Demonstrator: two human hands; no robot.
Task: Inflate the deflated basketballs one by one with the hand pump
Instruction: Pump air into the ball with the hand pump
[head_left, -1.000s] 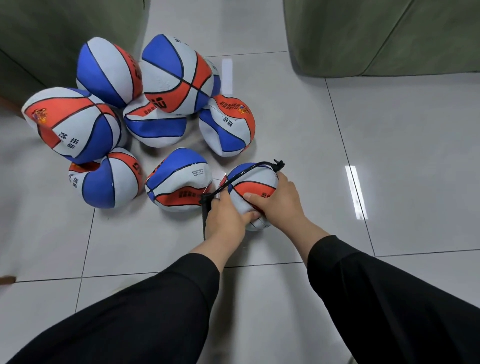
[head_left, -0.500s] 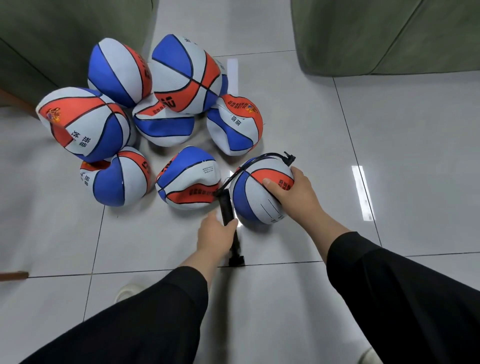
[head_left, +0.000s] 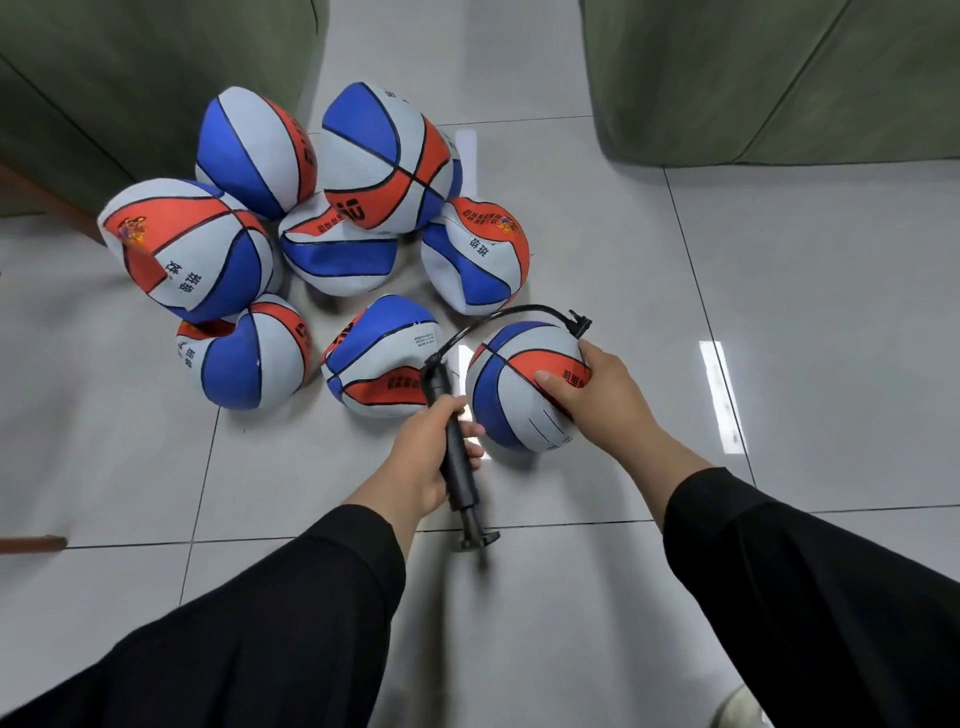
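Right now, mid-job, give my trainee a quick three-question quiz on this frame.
1. True or false: the left hand grips the pump by its barrel.
2. What does the right hand hold? A) the hose B) the basketball C) nothing
3. Fill in: the hose runs from the pump's top over the ball to its far ____ side.

Key: 1 true; 2 B; 3 right.

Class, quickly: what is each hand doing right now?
Left hand: grips the black plastic hand pump by its barrel.
Right hand: holds the blue, white and orange rubber basketball.
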